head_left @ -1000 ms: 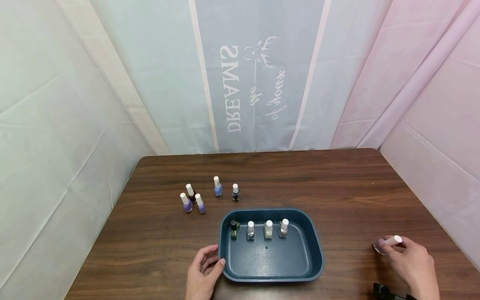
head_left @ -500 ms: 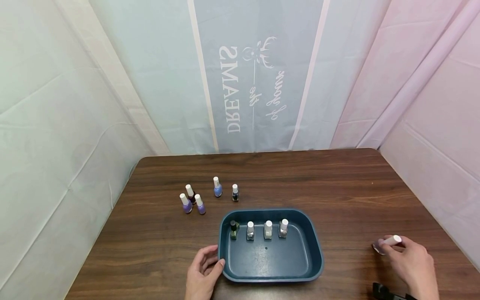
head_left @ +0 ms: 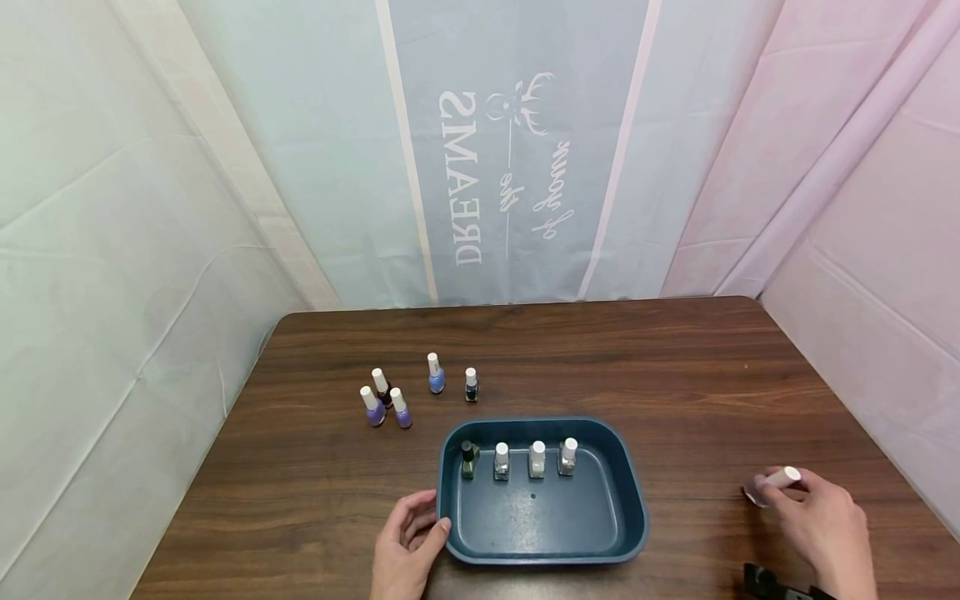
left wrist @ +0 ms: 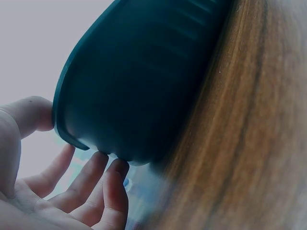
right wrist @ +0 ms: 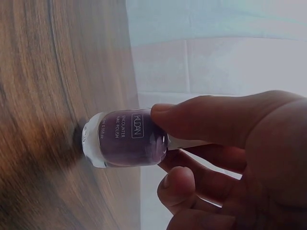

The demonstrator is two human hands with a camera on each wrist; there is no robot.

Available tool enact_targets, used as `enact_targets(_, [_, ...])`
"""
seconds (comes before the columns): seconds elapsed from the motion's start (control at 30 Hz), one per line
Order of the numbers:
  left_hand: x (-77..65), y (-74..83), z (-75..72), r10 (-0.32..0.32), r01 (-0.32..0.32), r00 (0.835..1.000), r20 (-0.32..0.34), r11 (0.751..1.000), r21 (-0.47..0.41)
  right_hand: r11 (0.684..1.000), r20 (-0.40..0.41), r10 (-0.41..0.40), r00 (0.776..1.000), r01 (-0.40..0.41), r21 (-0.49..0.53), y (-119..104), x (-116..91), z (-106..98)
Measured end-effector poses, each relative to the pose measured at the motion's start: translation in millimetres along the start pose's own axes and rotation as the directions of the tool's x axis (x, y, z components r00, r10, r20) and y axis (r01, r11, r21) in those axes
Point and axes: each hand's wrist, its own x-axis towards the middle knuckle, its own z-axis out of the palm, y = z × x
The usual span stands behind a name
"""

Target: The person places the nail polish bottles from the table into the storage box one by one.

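My right hand [head_left: 821, 525] pinches a nail polish bottle [head_left: 754, 492] by its neck and white cap, at the table's right side. In the right wrist view the bottle [right wrist: 132, 137] is purple with clear glass at its base, which is at or just over the wood; contact cannot be made out. My left hand [head_left: 408, 546] holds the left end of a dark teal tray [head_left: 540, 557], thumb at the rim and fingertips against the outer wall [left wrist: 124, 96]. Inside the tray, along its far side, stand a dark-capped green bottle [head_left: 468, 460] and several white-capped bottles [head_left: 537, 460].
Beyond the tray stand a blue bottle [head_left: 437, 379] and a dark one [head_left: 471, 387]. Purple bottles [head_left: 375, 412] and a dark red one [head_left: 383, 392] cluster at left. Fabric hangings [head_left: 510, 275] enclose the brown wooden table [head_left: 675, 367]. A black strap piece [head_left: 772, 583] shows near my right wrist.
Almost nothing differs. My right hand and the nail polish bottle have shifted very slightly left; the left hand, tray and other bottles keep their places.
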Motion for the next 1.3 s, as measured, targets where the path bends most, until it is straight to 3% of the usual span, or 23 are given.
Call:
enact_targets(0.13, [-1.3,0.1,-0.1,0.015,-0.015,1.0,0.005,1.0,0.003,1.0,-0.009,0.005,1.0,-0.005,0.008,-3,0,0])
enact_targets(0.4, [-0.9,1.3,0.4,-0.006,0.006,1.0,-0.003,1.0,0.005,0.997,0.057,0.081,0.995,-0.082,0.017,-15,2,0])
enact_targets(0.6, [-1.6,-0.8,-0.6,0.022,-0.022,1.0,0.004,1.0,-0.002,0.999,0.028,0.032,0.999,-0.032,0.022,-22,1,1])
enact_targets(1.03, [-0.7,0.6,-0.1,0.007,-0.007,1.0,0.003,1.0,-0.003,0.997,-0.003,-0.07,0.998,0.07,0.027,-35,-1,-2])
enact_targets(1.3, [-0.1,0.8,0.0,-0.003,0.003,1.0,0.005,1.0,0.003,0.998,0.024,-0.059,0.998,0.058,0.039,-47,-3,-3])
